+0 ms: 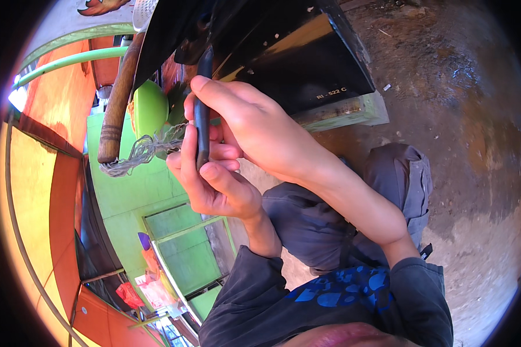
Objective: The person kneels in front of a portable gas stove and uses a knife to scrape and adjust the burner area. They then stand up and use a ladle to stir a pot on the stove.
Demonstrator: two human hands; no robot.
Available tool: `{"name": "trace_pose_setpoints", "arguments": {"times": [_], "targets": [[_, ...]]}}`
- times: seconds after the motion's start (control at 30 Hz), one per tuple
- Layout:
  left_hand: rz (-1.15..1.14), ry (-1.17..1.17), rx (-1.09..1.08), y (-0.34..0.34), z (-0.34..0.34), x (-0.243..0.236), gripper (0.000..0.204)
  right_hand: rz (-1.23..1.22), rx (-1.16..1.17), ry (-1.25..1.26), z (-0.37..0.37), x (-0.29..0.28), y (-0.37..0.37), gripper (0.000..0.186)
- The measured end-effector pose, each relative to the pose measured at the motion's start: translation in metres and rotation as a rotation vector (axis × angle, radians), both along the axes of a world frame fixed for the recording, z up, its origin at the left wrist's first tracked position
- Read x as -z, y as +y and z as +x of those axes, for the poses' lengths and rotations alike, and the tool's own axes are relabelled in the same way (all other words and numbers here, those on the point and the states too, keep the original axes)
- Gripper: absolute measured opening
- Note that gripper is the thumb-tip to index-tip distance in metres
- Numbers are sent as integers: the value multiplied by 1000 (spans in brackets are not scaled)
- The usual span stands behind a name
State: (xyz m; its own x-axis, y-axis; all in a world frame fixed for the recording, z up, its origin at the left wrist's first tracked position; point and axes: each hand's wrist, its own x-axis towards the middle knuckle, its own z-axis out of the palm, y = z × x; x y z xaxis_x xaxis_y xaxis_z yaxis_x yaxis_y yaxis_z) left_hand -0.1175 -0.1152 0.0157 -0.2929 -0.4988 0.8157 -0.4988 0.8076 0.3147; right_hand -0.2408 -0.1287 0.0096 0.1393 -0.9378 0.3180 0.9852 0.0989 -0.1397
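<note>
Both my left hand (231, 191) and right hand (260, 127) are gripping a dark object (202, 133). String (139, 156) is showing beside them.

From my remote view, the widest passage lies at the right of the frame, over brown floor (463, 156). At upper centre, a black boxy appliance (307, 72) on a pale green ledge (344, 115) blocks me. Upper left, a wooden handle (118, 104) slants down, grey cords (142, 155) looping from its end to beside the left hand (228, 194), leaving only a narrow, cord-crossed gap. Mid-frame, that hand and the right hand (246, 113) crowd around a slim dark bar (202, 130); the right forearm (353, 191) bars the diagonal toward lower right.
</note>
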Motion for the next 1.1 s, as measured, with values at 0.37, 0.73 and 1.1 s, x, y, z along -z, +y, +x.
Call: {"name": "trace_pose_setpoints", "arguments": {"times": [0.37, 0.73, 1.1], "targets": [[-92, 103, -27, -2, -13, 4, 49, 76, 108, 102, 6, -7, 1, 40], [-123, 141, -50, 5, -19, 7, 50, 48, 185, 225, 0, -4, 11, 45], [-131, 173, -66, 11, -39, 7, 48, 20, 224, 177, -11, -7, 15, 43]]}}
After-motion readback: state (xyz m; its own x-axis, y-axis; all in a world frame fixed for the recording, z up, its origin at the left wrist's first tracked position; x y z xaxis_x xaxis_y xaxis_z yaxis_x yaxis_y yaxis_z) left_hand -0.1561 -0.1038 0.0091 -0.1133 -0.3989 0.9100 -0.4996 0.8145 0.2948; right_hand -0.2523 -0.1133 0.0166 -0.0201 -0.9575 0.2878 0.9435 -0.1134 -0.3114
